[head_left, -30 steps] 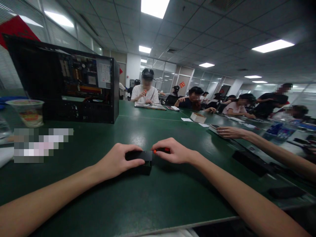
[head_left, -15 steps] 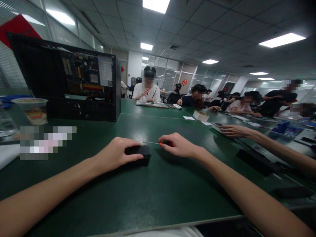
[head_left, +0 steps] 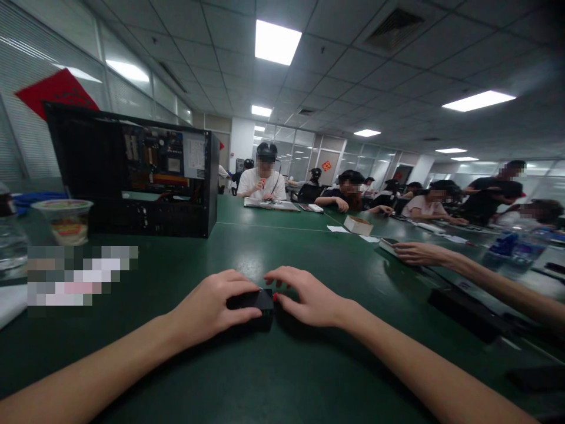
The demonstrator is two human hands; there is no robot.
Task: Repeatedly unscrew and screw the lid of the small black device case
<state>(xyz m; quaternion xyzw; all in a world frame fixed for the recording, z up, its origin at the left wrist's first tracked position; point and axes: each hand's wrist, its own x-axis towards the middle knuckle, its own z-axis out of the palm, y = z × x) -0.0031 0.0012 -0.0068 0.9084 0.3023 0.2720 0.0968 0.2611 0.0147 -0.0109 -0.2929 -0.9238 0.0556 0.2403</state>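
Observation:
My left hand (head_left: 216, 300) grips a small black box-shaped part (head_left: 265, 301) between thumb and fingers, close above the green table or on it. Its left portion is hidden in my grasp. My right hand (head_left: 311, 297) is just to the right, with the index finger stretched toward the part's top corner. A screwdriver (head_left: 276, 297) is in that hand; only a bit of its red handle end shows between thumb and fingers, and the rest is covered.
An opened black computer case (head_left: 176, 206) stands at the back left, with a plastic cup (head_left: 66, 221) beside it. At the right, a co-worker's hand (head_left: 421, 253) rests on a flat device, near a long black object (head_left: 463, 315). A small open box (head_left: 358, 225) lies farther back.
My right hand has come closer to the black part, its fingers now more extended. The screwdriver's shaft, visible before, is now mostly out of sight. The view has tilted upward.

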